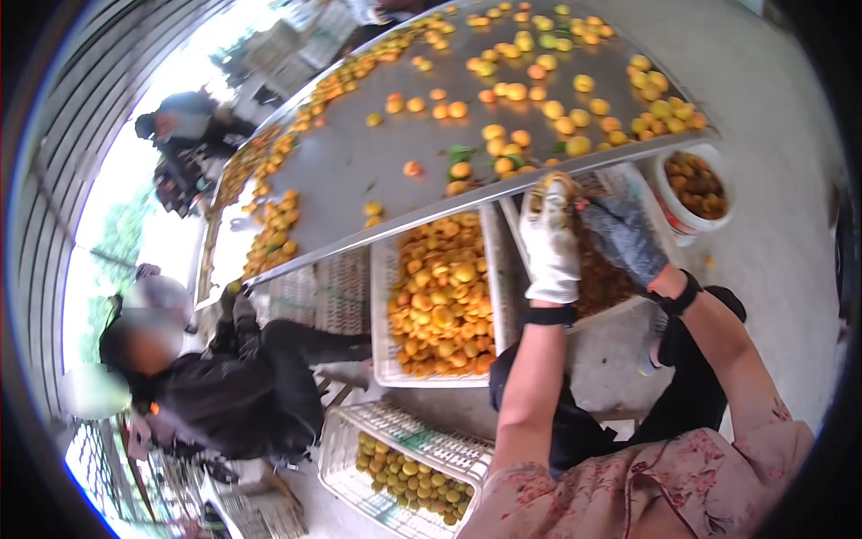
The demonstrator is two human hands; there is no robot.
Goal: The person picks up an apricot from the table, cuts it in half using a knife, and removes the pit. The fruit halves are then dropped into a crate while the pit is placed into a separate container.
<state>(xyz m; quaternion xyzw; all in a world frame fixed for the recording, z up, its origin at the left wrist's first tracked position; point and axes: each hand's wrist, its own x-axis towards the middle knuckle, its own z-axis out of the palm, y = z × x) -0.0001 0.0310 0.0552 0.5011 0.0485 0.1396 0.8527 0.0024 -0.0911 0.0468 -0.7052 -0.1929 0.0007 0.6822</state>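
My left hand (pixel 550 241), in a white glove with yellow-brown stained fingers, is at the near edge of the metal table (pixel 359 171). Its fingers are curled closed, and what they hold is hidden. Close beside it, my right hand (pixel 626 235) wears a grey-blue glove and is also closed; a small red bit shows at its fingertips, too small to name. Below both hands is a crate (pixel 611 316) with brown, wet-looking contents. Orange-yellow apricots (pixel 505 165) lie on the table just beyond my hands.
A white crate (pixel 381 332) of opened apricots stands left of my legs. A bucket (pixel 669 202) with brownish-orange contents is at right. Greenish fruit fills part of a tilted basket (pixel 341 476). A person in dark clothes (pixel 224 395) sits at left; another person (pixel 184 126) is farther back.
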